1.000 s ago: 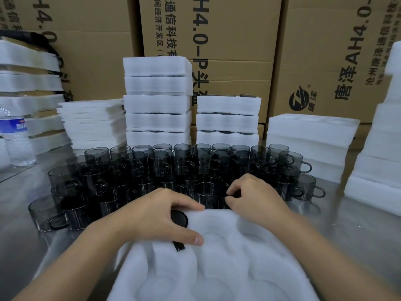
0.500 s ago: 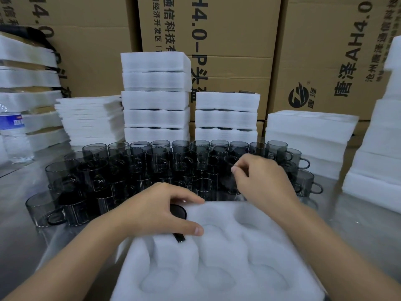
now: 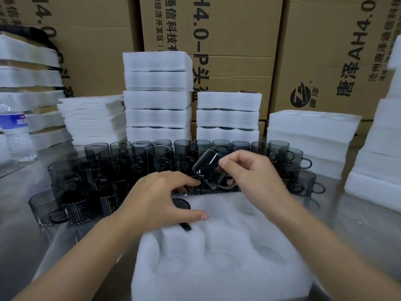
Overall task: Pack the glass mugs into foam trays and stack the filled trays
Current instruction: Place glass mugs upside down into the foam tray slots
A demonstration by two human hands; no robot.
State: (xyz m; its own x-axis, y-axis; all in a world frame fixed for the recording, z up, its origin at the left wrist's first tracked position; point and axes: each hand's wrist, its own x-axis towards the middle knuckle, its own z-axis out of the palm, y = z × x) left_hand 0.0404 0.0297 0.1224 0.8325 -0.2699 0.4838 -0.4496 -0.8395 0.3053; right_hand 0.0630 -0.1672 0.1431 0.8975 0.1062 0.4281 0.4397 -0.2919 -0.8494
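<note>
A white foam tray (image 3: pixel 227 253) with round pockets lies in front of me on the steel table. One dark glass mug (image 3: pixel 181 205) sits upside down in its far left pocket, under my left hand (image 3: pixel 156 198), whose thumb rests on the foam and whose fingers spread over the mug. My right hand (image 3: pixel 253 177) holds a second smoky mug (image 3: pixel 206 168) tilted in the air above the tray's far edge. Several more mugs (image 3: pixel 130 166) stand crowded behind the tray.
Two stacks of filled foam trays (image 3: pixel 157 98) (image 3: pixel 227 116) rise behind the mugs. Thin foam sheets (image 3: pixel 93 118) are at the left, foam piles (image 3: pixel 310 135) at the right. A water bottle (image 3: pixel 16 135) is at far left. Cardboard boxes (image 3: pixel 217 29) form the back wall.
My right hand has picked a mug out of the group and lifted it, tilted, toward the tray. My left hand has stayed over the mug in the far left pocket.
</note>
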